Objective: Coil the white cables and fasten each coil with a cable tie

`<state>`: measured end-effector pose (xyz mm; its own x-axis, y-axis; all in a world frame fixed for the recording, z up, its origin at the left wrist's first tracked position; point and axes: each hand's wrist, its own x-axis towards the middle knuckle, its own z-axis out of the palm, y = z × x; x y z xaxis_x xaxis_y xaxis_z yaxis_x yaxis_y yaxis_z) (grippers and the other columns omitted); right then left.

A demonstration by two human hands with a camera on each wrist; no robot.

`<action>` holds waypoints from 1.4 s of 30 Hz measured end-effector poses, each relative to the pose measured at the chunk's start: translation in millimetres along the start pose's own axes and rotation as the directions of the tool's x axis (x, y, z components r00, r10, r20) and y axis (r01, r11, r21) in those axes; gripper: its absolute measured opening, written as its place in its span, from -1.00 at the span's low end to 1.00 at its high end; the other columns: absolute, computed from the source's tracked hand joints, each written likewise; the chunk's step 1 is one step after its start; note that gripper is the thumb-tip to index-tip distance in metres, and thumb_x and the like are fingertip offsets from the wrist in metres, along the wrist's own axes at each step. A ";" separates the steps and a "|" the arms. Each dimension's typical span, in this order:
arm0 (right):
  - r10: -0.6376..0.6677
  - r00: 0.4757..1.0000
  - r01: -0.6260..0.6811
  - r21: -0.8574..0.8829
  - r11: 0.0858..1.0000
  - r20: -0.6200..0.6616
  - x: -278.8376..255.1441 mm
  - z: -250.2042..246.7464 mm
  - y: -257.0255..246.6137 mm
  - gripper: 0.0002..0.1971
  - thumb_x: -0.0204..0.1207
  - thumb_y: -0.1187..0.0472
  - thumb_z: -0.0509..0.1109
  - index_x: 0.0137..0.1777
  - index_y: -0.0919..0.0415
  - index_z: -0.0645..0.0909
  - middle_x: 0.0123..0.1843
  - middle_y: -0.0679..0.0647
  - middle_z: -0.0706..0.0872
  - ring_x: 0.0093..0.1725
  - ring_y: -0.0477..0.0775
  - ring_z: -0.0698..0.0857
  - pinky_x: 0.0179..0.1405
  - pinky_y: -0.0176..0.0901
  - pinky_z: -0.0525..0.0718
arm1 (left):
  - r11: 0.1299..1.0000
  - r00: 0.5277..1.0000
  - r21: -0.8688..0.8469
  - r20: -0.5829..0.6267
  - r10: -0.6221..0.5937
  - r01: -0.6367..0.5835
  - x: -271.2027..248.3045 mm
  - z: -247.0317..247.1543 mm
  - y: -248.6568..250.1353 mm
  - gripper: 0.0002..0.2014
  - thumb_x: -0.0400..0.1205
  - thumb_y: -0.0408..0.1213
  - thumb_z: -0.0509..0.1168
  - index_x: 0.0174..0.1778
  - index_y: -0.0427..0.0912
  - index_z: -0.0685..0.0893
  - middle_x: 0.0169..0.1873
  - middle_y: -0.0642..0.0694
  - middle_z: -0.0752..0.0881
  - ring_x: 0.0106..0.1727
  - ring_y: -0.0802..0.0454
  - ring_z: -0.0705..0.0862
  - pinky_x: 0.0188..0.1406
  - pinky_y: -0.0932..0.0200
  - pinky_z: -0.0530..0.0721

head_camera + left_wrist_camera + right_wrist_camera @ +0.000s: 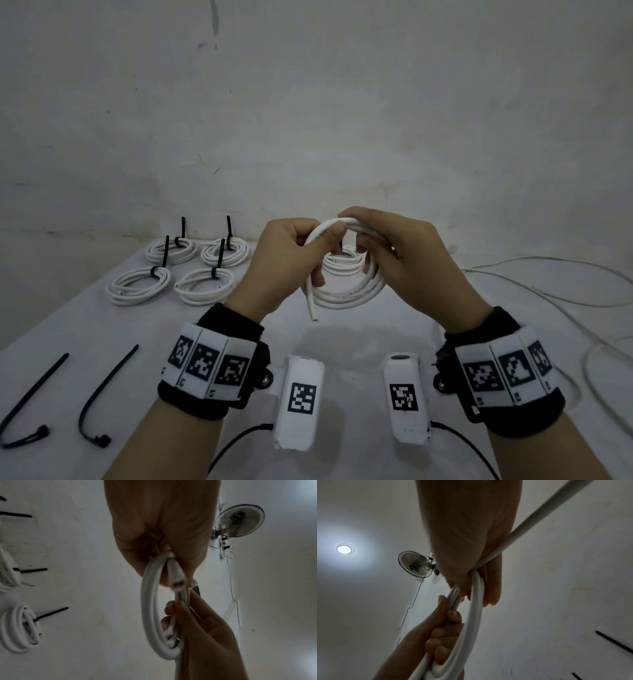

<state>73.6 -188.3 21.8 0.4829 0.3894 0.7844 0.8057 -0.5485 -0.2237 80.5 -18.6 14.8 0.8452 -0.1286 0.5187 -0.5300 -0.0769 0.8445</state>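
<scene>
A person's left hand and right hand held a half-wound coil of white cable in the air above the middle of the table, thumbs and fingers of both hands clamped on the turns at the top of the loop. The cut end hung free below the left hand, while the unwound tail ran off past the right wrist toward loose cable at the table's right edge. Four tied coils lay near the far left corner and a fifth sat behind the hands; two spare ties waited at the near left edge. The cable looked light but springy, stiff enough to hold a round and likely to spring open if released, its smooth jacket apt to slide. The safest hold appeared to be a pinch across all turns at one spot, where a tie could later go.
</scene>
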 end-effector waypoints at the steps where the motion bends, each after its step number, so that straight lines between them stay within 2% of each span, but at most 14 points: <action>1: -0.003 1.000 0.003 -0.002 1.000 -0.006 -0.1 0.3 0.0 -0.67 0.53 0.51 0.28 0.21 0.21 0.65 -0.24 -0.03 0.66 -0.25 -0.34 0.58 -0.20 -0.57 0.46 | 0.999 0.999 -0.030 0.037 -0.019 0.020 -0.1 -0.4 -0.4 -0.71 0.55 -0.12 0.30 -0.43 -0.20 0.64 -0.73 0.02 0.46 -0.71 0.13 0.47 -0.67 0.33 0.47; 5: -0.013 0.999 0.012 -0.021 1.000 -0.036 0.9 4.5 0.7 -0.66 0.52 0.47 0.27 0.26 0.25 0.64 -0.20 0.00 0.68 -0.22 -0.35 0.58 -0.16 -0.57 0.48 | 0.953 0.964 -0.252 0.242 -0.109 0.170 1.1 -5.4 -0.1 -0.66 0.60 -0.01 0.25 -0.50 0.02 0.61 -0.62 0.07 0.33 -0.62 0.17 0.35 -0.60 0.33 0.42; 8: 0.009 0.998 -0.010 -0.012 1.000 -0.065 2.0 5.9 1.9 -0.64 0.55 0.45 0.30 0.32 0.22 0.62 -0.22 -0.14 0.62 -0.22 -0.45 0.57 -0.17 -0.63 0.42 | 0.901 0.949 -0.366 0.287 -0.129 0.234 1.4 -3.1 3.4 -0.61 0.59 0.08 0.21 -0.42 -0.10 0.36 -0.58 0.08 0.21 -0.63 0.22 0.21 -0.66 0.38 0.29; 11: 0.083 0.995 -0.080 0.077 0.994 -0.046 1.3 2.6 1.2 -0.67 0.64 0.34 0.28 0.37 0.13 0.58 -0.26 -0.21 0.64 -0.32 -0.32 0.63 -0.28 -0.59 0.46 | 0.869 0.962 -0.438 0.238 -0.136 0.232 0.7 0.6 6.9 -0.64 0.50 0.08 0.16 -0.41 -0.08 0.24 -0.61 0.10 0.17 -0.67 0.25 0.14 -0.73 0.41 0.16; 14: 0.189 0.982 -0.186 0.138 0.973 -0.011 -0.5 -2.2 6.3 -0.73 0.71 0.26 0.18 0.31 0.04 0.59 -0.37 -0.03 0.65 -0.51 -0.13 0.62 -0.42 -0.48 0.50 | 0.771 0.968 -0.586 0.168 -0.186 0.250 4.8 -7.2 8.6 -0.65 0.51 0.05 0.15 -0.43 -0.06 0.22 -0.68 0.12 0.16 -0.74 0.30 0.13 -0.82 0.44 0.11; 17: 0.257 0.966 -0.257 0.095 0.962 0.008 -3.3 -5.7 17.1 -0.72 0.70 0.29 0.19 0.27 -0.03 0.58 -0.39 -0.01 0.61 -0.51 -0.16 0.56 -0.44 -0.49 0.42 | 0.643 0.961 -0.728 0.076 -0.267 0.236 10.1 -21.2 8.5 -0.63 0.64 -0.01 0.11 -0.44 -0.05 0.21 -0.74 0.13 0.18 -0.80 0.28 0.15 -0.89 0.46 0.12; 20: 0.307 0.949 -0.311 0.057 0.949 0.067 -6.0 -9.4 23.8 -0.68 0.69 0.29 0.19 0.25 -0.18 0.50 -0.36 -0.03 0.58 -0.51 -0.16 0.54 -0.46 -0.47 0.47 | 0.614 0.954 -0.773 -0.039 -0.298 0.160 12.9 -29.7 5.9 -0.60 0.72 -0.04 0.06 -0.43 -0.05 0.20 -0.75 0.12 0.19 -0.80 0.26 0.16 -0.88 0.46 0.14; 24: 0.377 0.924 -0.382 0.124 0.916 0.068 -7.3 -15.1 26.5 -0.77 0.67 0.33 0.19 0.14 -0.06 0.40 -0.29 0.10 0.64 -0.57 -0.11 0.53 -0.52 -0.36 0.56 | 0.559 0.936 -0.826 -0.134 -0.325 0.075 16.5 -39.6 2.1 -0.60 0.72 -0.05 0.06 -0.45 -0.05 0.21 -0.77 0.10 0.18 -0.80 0.22 0.16 -0.88 0.42 0.14; 26: 0.382 0.919 -0.393 0.142 0.908 0.100 -8.8 -16.7 25.5 -0.79 0.64 0.34 0.26 0.02 -0.04 0.44 -0.26 0.02 0.67 -0.58 -0.11 0.50 -0.52 -0.28 0.57 | 0.532 0.931 -0.846 -0.162 -0.327 0.040 17.6 -43.0 0.5 -0.61 0.71 -0.07 0.05 -0.45 -0.05 0.22 -0.77 0.09 0.18 -0.80 0.20 0.16 -0.87 0.41 0.15; 28: 0.355 0.917 -0.379 0.123 0.917 0.180 -9.6 -16.3 23.2 -0.79 0.57 0.38 0.35 0.01 0.01 0.56 -0.22 -0.09 0.64 -0.56 -0.13 0.45 -0.47 -0.26 0.54 | 0.523 0.927 -0.852 -0.196 -0.320 0.001 18.1 -44.2 -0.7 -0.62 0.71 -0.08 0.04 -0.44 -0.05 0.22 -0.76 0.10 0.19 -0.79 0.21 0.16 -0.86 0.40 0.15; 32: 0.309 0.888 -0.327 -0.006 0.945 0.339 -7.2 -12.4 14.8 -0.72 0.48 0.47 0.43 0.05 0.08 0.71 -0.16 -0.10 0.63 -0.43 -0.23 0.54 -0.32 -0.52 0.44 | 0.530 0.925 -0.848 -0.203 -0.322 -0.002 18.3 -47.1 -0.4 -0.61 0.72 -0.05 0.05 -0.44 -0.05 0.25 -0.76 0.09 0.20 -0.80 0.19 0.17 -0.86 0.40 0.15; 38: 0.237 0.868 -0.221 -0.088 0.971 0.436 -3.3 -11.5 -3.2 -0.74 0.49 0.39 0.47 0.07 0.05 0.78 -0.13 -0.12 0.65 -0.23 -0.32 0.57 -0.22 -0.51 0.45 | 0.586 0.926 -0.810 -0.218 -0.310 0.005 16.9 -36.0 1.2 -0.58 0.72 0.05 0.05 -0.42 -0.08 0.33 -0.75 0.10 0.20 -0.77 0.21 0.16 -0.84 0.39 0.16; 40: 0.164 0.861 -0.128 -0.106 0.986 0.482 -2.0 -8.2 -15.5 -0.74 0.51 0.41 0.43 0.10 0.10 0.78 -0.17 -0.13 0.62 -0.20 -0.30 0.61 -0.21 -0.45 0.50 | 0.628 0.923 -0.778 -0.229 -0.308 0.016 15.8 -26.8 0.8 -0.56 0.71 0.09 0.05 -0.42 -0.08 0.33 -0.73 0.10 0.20 -0.75 0.23 0.15 -0.81 0.38 0.16; 42: 0.084 0.855 -0.010 -0.145 0.989 0.512 -0.8 -2.6 -28.5 -0.75 0.52 0.42 0.39 0.09 0.15 0.79 -0.17 -0.06 0.65 -0.17 -0.11 0.67 -0.18 -0.14 0.62 | 0.661 0.927 -0.749 -0.212 -0.311 0.050 14.2 -16.6 1.0 -0.55 0.70 0.13 0.04 -0.41 -0.08 0.33 -0.72 0.09 0.21 -0.74 0.23 0.15 -0.80 0.36 0.14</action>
<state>49.3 -174.9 29.0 0.6559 0.6659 0.3555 0.7426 -0.6539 -0.1451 93.1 -4.1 25.2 0.9623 0.1146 0.2466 -0.2565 0.6834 0.6835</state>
